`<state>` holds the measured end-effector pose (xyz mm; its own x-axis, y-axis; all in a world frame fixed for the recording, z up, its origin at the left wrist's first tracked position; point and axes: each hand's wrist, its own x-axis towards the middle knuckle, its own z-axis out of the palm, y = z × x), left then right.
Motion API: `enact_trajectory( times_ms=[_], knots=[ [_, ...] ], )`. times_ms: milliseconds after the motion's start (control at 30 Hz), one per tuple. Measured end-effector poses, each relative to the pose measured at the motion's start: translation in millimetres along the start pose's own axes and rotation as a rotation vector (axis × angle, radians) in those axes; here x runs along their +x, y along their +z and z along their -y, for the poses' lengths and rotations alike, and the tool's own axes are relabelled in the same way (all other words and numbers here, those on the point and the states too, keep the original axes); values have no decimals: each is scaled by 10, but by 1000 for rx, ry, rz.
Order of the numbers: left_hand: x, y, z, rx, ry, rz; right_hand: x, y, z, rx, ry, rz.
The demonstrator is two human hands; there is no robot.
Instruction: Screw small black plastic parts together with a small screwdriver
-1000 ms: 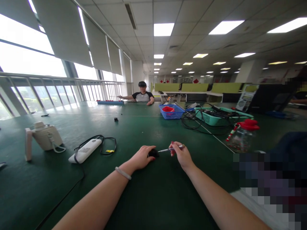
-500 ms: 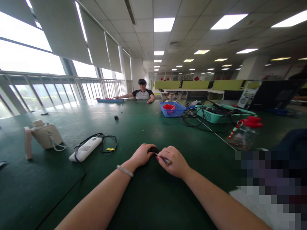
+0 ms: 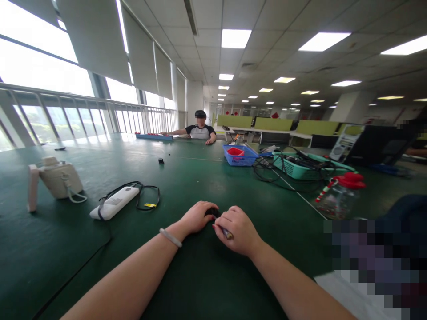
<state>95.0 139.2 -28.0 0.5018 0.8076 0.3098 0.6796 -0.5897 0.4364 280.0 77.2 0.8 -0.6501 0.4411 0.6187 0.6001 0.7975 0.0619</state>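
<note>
On the green table [image 3: 207, 275] my left hand [image 3: 197, 217] curls over a small black object [image 3: 212, 212] and holds it down. Just to its right, my right hand [image 3: 237, 230] is closed around a thin screwdriver [image 3: 226, 232], whose tip points toward the black object. The two hands touch over the object, which is mostly hidden by my fingers. A pale bangle sits on my left wrist.
A white power strip [image 3: 114, 202] with black cable and a beige device [image 3: 56, 179] lie to the left. A blue basket [image 3: 239, 155], a teal tray [image 3: 302, 166] with cables and a red-lidded jar [image 3: 336, 194] stand to the right. A person [image 3: 199, 129] sits at the far end.
My right hand brought the screwdriver down from a raised pinch and closed in against the left hand over the black object. The view shifted slightly.
</note>
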Motion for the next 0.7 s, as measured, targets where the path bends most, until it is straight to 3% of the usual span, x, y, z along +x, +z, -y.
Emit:
enact_trajectory(
  times_ms=[700],
  knots=[
    [-31,14,-32,-14,-33,-15,20,-24,93,-95,-126,-52]
  ],
)
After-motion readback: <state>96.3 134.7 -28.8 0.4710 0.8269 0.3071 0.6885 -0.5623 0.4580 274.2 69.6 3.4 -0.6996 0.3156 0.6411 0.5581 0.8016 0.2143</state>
